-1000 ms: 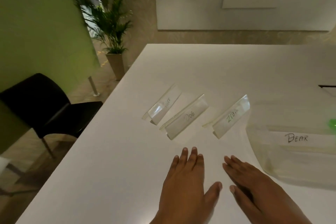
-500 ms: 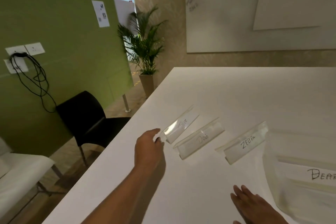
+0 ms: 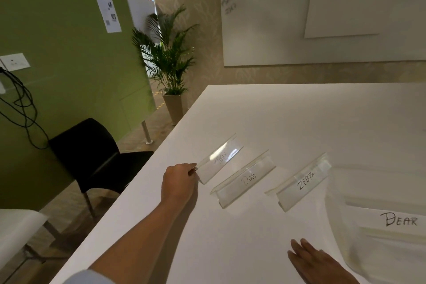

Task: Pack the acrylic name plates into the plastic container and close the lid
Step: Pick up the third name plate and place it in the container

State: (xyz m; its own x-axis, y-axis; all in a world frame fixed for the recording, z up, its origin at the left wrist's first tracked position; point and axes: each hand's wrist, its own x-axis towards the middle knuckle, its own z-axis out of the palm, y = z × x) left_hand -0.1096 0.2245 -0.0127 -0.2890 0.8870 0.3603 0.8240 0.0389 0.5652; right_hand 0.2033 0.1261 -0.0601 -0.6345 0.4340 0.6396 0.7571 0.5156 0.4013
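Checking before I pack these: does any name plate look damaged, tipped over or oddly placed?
Nothing stands out. The Tiger plate, Dog plate and Zebra plate stand side by side on the table, apparently intact; the Bear plate already lies in the container.

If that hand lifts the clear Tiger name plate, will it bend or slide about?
The Tiger plate looks like folded rigid acrylic, so it probably stays stiff. Its glossy surface suggests a slippery grip. The left hand is only at one end, so the long plate may tilt.
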